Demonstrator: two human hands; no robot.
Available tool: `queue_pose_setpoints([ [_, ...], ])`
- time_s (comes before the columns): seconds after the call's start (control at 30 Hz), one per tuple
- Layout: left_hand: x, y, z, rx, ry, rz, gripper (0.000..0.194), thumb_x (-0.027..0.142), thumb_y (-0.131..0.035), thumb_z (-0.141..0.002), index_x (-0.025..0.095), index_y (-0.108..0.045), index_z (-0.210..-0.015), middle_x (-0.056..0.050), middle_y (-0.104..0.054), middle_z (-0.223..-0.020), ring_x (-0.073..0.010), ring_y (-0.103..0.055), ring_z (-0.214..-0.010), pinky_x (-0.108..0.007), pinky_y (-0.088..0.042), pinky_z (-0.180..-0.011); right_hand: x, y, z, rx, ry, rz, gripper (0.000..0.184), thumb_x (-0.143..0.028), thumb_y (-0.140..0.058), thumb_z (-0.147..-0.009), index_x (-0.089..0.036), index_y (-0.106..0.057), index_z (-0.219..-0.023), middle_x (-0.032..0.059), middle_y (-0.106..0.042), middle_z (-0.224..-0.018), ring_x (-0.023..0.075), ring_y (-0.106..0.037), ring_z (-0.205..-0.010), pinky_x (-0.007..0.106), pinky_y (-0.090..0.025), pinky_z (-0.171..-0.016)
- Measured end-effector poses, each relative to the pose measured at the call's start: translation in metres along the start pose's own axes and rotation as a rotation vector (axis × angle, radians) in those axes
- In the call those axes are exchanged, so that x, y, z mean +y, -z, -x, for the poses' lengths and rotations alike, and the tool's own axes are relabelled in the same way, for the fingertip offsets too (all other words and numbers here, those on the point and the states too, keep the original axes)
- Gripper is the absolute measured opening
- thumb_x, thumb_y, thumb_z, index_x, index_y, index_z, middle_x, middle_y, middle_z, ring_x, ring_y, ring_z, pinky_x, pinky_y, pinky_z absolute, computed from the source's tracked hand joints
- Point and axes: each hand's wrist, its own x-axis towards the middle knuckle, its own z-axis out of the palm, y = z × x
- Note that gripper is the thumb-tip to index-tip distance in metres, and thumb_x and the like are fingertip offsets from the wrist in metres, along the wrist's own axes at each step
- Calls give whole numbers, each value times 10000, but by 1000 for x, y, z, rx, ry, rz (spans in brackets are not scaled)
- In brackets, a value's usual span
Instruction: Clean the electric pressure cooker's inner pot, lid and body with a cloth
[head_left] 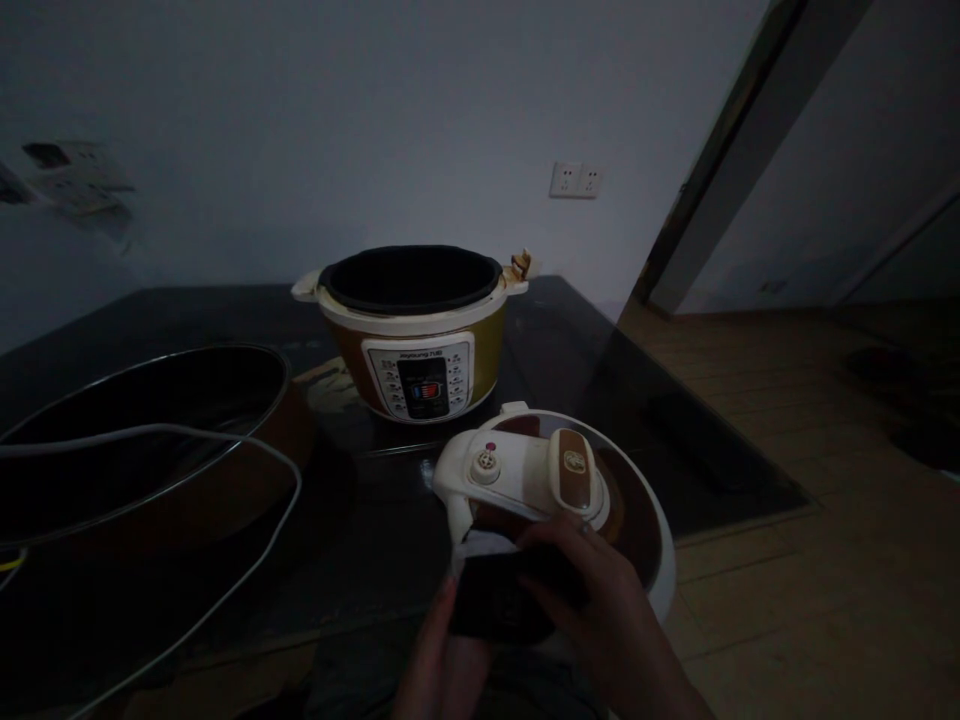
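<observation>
Head view: gripping dark object (pixel 496 598) with left hand (pixel 447 660) and right hand (pixel 600 585), near; too dim to identify. Partly hiding brown-and-white lid (pixel 529 465), just beyond.

Dim, low-contrast exposure with a cool blue-grey cast, palest on the wall (pixel 360 130) beyond the left hand (pixel 442 645) and right hand (pixel 611 605). Both hands lie in shade; the black item (pixel 495 600) between them loses nearly all detail. Faint sheen marks the table (pixel 570 390) ahead; socket panels (pixel 82 180) far to their left appear smeared and stretched.
</observation>
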Motion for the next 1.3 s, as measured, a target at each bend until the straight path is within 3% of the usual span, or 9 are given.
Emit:
queue_pose_setpoints([
  [0.1,2,-7,-5,48,-135,-15,557,470,-717,-734,417,-544,-1261,3,-584,-1306,-247,-506,-1226,-378,-338,-1045,3,18,4,55,22,-153,120,-190,-614,-766,-256,-607,-866,1,-652,-822,172,-644,-759,240,-527,-646],
  [0.2,8,-10,-8,120,-111,1,717,451,-674,-784,582,-270,-1362,52,-531,-1374,-221,-549,-1185,-381,-359,-1013,14,35,5,207,42,-199,97,-268,-626,-792,-250,-594,-882,34,-633,-934,196,-628,-895,251,-514,-709],
  [0.33,11,-11,-8,116,7,69,732,416,-597,-850,502,-161,-1432,-9,-559,-1351,-232,-571,-1155,-427,-378,-992,28,36,-8,364,-67,-168,109,-314,-593,-843,-249,-557,-922,68,-578,-1202,235,-547,-1133,338,-462,-886],
  [0.43,10,-14,-6,81,55,75,718,385,-575,-869,403,-177,-1466,-47,-536,-1378,-247,-494,-1248,-420,-367,-1011,27,26,-25,346,-101,-176,129,-327,-578,-857,-250,-533,-951,79,-564,-1263,243,-543,-1151,392,-443,-922],
  [0.63,5,-12,-7,38,68,59,676,342,-623,-849,448,-279,-1421,-12,-525,-1391,-227,-451,-1293,-388,-323,-1048,19,11,-46,304,-35,-33,105,-283,-557,-849,-244,-496,-924,106,-524,-1289,262,-502,-1202,461,-413,-958],
  [0.9,0,-9,-8,32,18,20,605,289,-650,-827,369,-413,-1377,-37,-572,-1335,-235,-426,-1310,-394,-293,-1076,25,4,-51,211,5,128,165,-194,-553,-770,-238,-440,-882,144,-427,-1364,302,-318,-1350,537,-344,-1012],
  [1.1,8,7,-14,18,-21,20,309,325,-694,-790,266,-678,-1092,-50,-651,-1214,-225,-550,-1176,-363,-341,-1044,23,6,-54,223,-18,174,232,-93,-525,-676,-248,-442,-829,98,-469,-1340,286,-465,-1228,473,-434,-917],
  [1.2,16,12,-17,37,33,29,232,341,-669,-815,192,-711,-987,-74,-697,-1100,-196,-620,-1039,-327,-400,-984,25,10,-54,251,-5,195,214,-115,-554,-663,-251,-460,-800,80,-513,-1318,286,-537,-1143,444,-472,-847],
  [1.3,28,5,-23,54,90,42,258,349,-581,-878,159,-689,-1015,-78,-706,-1046,-186,-644,-977,-318,-434,-941,28,13,-53,257,42,205,192,-121,-559,-681,-250,-473,-794,65,-525,-1327,281,-532,-1167,443,-471,-869],
])
